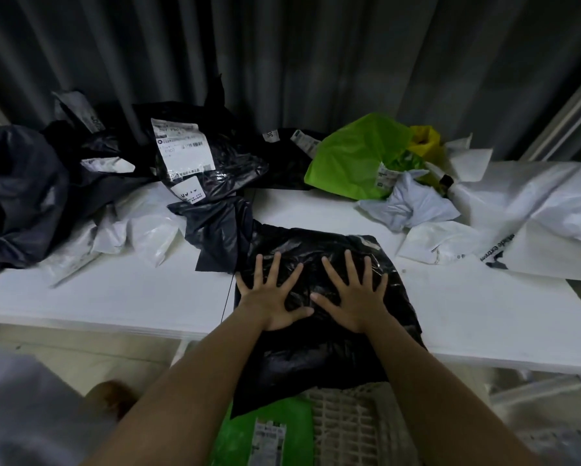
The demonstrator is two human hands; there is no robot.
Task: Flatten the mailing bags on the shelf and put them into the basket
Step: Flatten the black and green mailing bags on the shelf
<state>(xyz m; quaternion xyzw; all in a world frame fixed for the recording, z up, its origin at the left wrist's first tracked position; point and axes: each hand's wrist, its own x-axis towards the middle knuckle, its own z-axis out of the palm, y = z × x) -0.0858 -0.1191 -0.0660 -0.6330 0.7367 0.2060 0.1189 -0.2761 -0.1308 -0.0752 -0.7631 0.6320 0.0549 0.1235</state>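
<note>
Progress on the bags looks early to middling, judged from what lies on the shelf (121,297) and in the basket (349,422).

Far left of the shelf: a dark crumpled bag (16,196), not yet flattened. Beside it a white crumpled bag (131,237), also untouched. Further right, toward the back, a black bag with shipping labels (215,163) lies creased over other black plastic.

Centre front: a black mailing bag (316,250) is spread on the shelf, its near edge hanging over the front lip toward the basket. The left hand (272,297) lies flat on it, fingers spread and straight, gripping nothing. The right hand (353,294) lies flat just beside it on the same bag, fingers likewise splayed, pressing down. The step in hand appears to be smoothing; the surface under the palms is still wrinkled.

Below the hands: the white lattice basket holds a green bag with a label (265,432), lying fairly flat. At least one bag therefore seems done; whether more lie beneath it cannot be told.

Right of centre, at the back: a bright green bag (349,156) with a yellow bag (423,139) behind it, both puffed. Then a pale crumpled bag (410,203), and at far right a large white bag with dark print (534,213).

Remaining, by estimate: finish this bag, drop it in, then most of the heap.
</note>
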